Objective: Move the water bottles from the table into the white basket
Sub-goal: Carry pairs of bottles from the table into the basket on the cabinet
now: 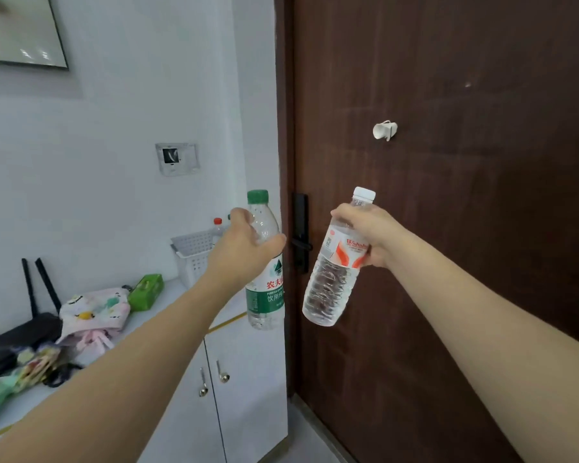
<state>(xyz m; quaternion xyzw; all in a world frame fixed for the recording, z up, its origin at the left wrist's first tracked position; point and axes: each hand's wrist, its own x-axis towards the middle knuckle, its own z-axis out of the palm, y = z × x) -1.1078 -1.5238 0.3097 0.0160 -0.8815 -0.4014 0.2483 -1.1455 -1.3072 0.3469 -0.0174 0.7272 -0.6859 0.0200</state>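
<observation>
While both arms are stretched out toward the white basket [194, 253], each hand carries one bottle in the air, so this looks like the transport step, with nothing released yet.

Right hand [368, 235] is wrapped around the shoulder of the white-capped bottle [335, 265], red and orange label, tilted with its base swung toward the basket side. It hangs in front of the brown door [448, 195], well to the right of the basket and off the table [168, 305].

Left hand [244, 245] is closed around the upper body of the green-capped bottle [264, 262], roughly upright, just right of the basket and nearer the camera, past the table's end.

Basket sits at the far end of the table against the wall, beyond the green pack [146, 291] and the patterned cloth [94, 312]. Contents: one red-capped bottle [218, 225] sticks up above the rim; a bit of green next to it could be another cap, can't tell. Left hand hides the right part of the basket.

Next move, my read: bring the left bottle over the rim and lower it into free space beside the red-capped one, then swing the right bottle across. The right one needs more travel and straightening up to go in upright.
</observation>
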